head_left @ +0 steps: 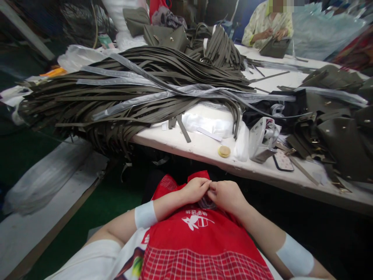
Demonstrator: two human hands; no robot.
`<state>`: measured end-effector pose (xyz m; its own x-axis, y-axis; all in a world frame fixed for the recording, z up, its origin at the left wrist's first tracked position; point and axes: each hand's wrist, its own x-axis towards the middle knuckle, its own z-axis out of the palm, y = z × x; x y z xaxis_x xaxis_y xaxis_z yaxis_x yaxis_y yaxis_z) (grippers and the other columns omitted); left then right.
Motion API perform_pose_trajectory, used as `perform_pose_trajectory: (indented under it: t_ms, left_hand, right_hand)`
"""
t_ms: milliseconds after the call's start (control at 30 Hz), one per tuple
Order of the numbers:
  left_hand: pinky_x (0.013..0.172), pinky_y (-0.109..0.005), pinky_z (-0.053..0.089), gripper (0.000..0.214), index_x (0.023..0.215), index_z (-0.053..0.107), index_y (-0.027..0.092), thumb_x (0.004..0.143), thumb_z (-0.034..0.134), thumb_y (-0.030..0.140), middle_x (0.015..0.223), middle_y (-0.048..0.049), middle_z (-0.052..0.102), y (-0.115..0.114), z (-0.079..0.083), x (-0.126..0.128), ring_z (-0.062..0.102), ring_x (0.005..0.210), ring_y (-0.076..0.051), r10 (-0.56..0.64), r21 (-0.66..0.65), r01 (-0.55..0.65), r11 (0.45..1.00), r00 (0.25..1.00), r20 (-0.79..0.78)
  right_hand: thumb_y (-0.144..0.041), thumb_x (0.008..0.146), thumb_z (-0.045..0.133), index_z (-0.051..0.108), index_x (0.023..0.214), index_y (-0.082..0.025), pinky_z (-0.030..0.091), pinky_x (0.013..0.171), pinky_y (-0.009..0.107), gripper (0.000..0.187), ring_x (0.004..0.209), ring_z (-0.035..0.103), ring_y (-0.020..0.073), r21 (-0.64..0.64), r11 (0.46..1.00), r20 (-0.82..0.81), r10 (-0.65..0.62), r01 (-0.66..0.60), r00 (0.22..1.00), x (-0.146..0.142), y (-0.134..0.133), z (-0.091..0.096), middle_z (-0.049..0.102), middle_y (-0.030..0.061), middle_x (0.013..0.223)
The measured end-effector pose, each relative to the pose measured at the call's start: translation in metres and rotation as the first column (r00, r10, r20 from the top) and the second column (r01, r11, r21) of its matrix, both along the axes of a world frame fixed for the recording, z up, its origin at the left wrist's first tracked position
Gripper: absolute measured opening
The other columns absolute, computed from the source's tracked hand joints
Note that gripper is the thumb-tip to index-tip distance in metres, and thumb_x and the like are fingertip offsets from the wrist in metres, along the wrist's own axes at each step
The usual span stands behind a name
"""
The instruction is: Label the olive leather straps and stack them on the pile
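the left grip [196,189] and the right grip [230,197] meet at the lower centre of the frame, fingers curled inward and fingertips touching; whether anything is pinched between them i cannot tell. just below the fingers, at the lower centre too, a small clear, plastic-looking piece [206,203] shows against the red apron [212,235], partly hidden by the hands, and i cannot tell if either grip has hold of it. the apron carries a white printed figure and a checked panel at the bottom of the frame. a pale blue band [145,215] wraps the left forearm, and another [295,254] wraps the right one, toward the lower right.

the hands are in front of the near edge of the worktop [186,149], apart from it. a large heap of dark strips [163,66] spreads from the left to the centre of the frame, with clear plastic lengths [131,102] lying across it. right of centre, a yellow round piece [224,151] lies near the edge; to its right stand a white container [261,140] and, just beside that, a phone [283,161]. dark bags [342,132] pile up at the right. at the upper right, a co-worker [266,29] in a light patterned top has both hands at a dark bag [274,48].
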<state>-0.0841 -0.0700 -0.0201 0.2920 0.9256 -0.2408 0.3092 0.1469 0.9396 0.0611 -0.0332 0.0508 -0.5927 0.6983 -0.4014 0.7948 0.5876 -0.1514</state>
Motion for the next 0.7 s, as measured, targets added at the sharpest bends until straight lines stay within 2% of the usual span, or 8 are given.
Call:
perform_pose_trajectory:
  t_ms: [100, 233, 333, 433, 500, 533, 633, 700]
  left_hand:
    - [0.071, -0.024, 0.047, 0.034, 0.079, 0.066, 0.014, 0.089, 0.034, 0.021, 0.080, -0.0031, 0.069, 0.001, 0.003, -0.004, 0.062, 0.075, -0.016, -0.044, 0.018, 0.043, 0.999, 0.998, 0.046]
    - [0.077, -0.024, 0.047, 0.026, 0.086, 0.066, 0.014, 0.082, 0.041, 0.018, 0.086, -0.0036, 0.069, 0.001, 0.014, -0.007, 0.061, 0.081, -0.017, -0.139, 0.111, 0.126, 0.986, 0.983, 0.123]
    - [0.074, -0.025, 0.046, 0.019, 0.085, 0.065, 0.014, 0.083, 0.049, 0.023, 0.082, -0.0033, 0.066, -0.002, 0.018, -0.006, 0.060, 0.076, -0.016, -0.143, 0.177, 0.133, 0.975, 0.989, 0.044]
    - [0.071, -0.023, 0.046, 0.020, 0.078, 0.063, 0.015, 0.087, 0.049, 0.025, 0.075, -0.0020, 0.063, -0.005, 0.016, -0.003, 0.058, 0.072, -0.015, -0.112, 0.198, 0.114, 0.973, 0.993, -0.022]
    - [0.070, -0.023, 0.046, 0.025, 0.076, 0.062, 0.015, 0.091, 0.046, 0.027, 0.073, -0.0017, 0.061, -0.007, 0.014, 0.000, 0.057, 0.071, -0.014, -0.094, 0.206, 0.099, 0.974, 0.995, -0.036]
    - [0.070, -0.023, 0.046, 0.027, 0.076, 0.062, 0.015, 0.093, 0.044, 0.027, 0.074, -0.0018, 0.062, -0.008, 0.014, 0.001, 0.057, 0.071, -0.014, -0.092, 0.219, 0.098, 0.971, 0.995, -0.037]
    - [0.077, -0.024, 0.048, 0.031, 0.081, 0.064, 0.015, 0.096, 0.040, 0.028, 0.080, -0.0036, 0.065, -0.010, 0.019, 0.004, 0.060, 0.076, -0.015, -0.109, 0.281, 0.114, 0.953, 0.993, -0.035]
    - [0.082, -0.026, 0.049, 0.034, 0.082, 0.065, 0.016, 0.097, 0.038, 0.029, 0.084, -0.0050, 0.067, -0.012, 0.027, 0.007, 0.061, 0.081, -0.016, -0.108, 0.315, 0.117, 0.942, 0.993, -0.046]
  right_hand:
    - [-0.037, 0.085, 0.061, 0.070, 0.082, -0.022, 0.036, 0.059, 0.025, 0.018, 0.071, 0.066, 0.0186, -0.119, 0.991, -0.145, -0.081, 0.064, 0.986, 0.011, 0.007, 0.003, 0.074, 0.0033, 0.077]
    - [-0.029, 0.087, 0.058, 0.069, 0.080, -0.023, 0.038, 0.060, 0.024, 0.014, 0.069, 0.063, 0.0157, -0.293, 0.954, -0.387, -0.173, 0.057, 0.905, 0.025, 0.011, 0.005, 0.073, 0.0006, 0.078]
    - [-0.034, 0.087, 0.060, 0.067, 0.075, -0.021, 0.038, 0.060, 0.024, 0.019, 0.065, 0.060, 0.0149, -0.296, 0.944, -0.486, -0.278, 0.144, 0.829, 0.030, 0.010, -0.006, 0.070, 0.0000, 0.072]
    - [-0.045, 0.080, 0.067, 0.063, 0.067, -0.019, 0.037, 0.055, 0.024, 0.030, 0.058, 0.055, 0.0136, -0.396, 0.885, -0.547, -0.441, 0.244, 0.711, 0.033, 0.012, -0.025, 0.065, -0.0004, 0.064]
    - [-0.056, 0.078, 0.065, 0.060, 0.065, -0.018, 0.036, 0.053, 0.025, 0.040, 0.053, 0.051, 0.0129, -0.537, 0.792, -0.529, -0.585, 0.291, 0.615, 0.033, 0.015, -0.037, 0.060, -0.0011, 0.057]
    - [-0.061, 0.079, 0.061, 0.061, 0.065, -0.018, 0.036, 0.053, 0.025, 0.046, 0.052, 0.050, 0.0127, -0.629, 0.720, -0.495, -0.662, 0.295, 0.563, 0.033, 0.015, -0.043, 0.059, -0.0012, 0.056]
    - [-0.068, 0.074, 0.061, 0.065, 0.072, -0.015, 0.037, 0.057, 0.026, 0.053, 0.056, 0.049, 0.0123, -0.884, 0.425, -0.324, -0.857, 0.193, 0.401, 0.031, 0.013, -0.055, 0.060, -0.0010, 0.060]
    - [-0.063, 0.065, 0.073, 0.067, 0.075, -0.014, 0.036, 0.060, 0.026, 0.051, 0.058, 0.049, 0.0115, -0.940, 0.310, -0.251, -0.911, 0.141, 0.328, 0.028, 0.007, -0.059, 0.061, -0.0012, 0.063]
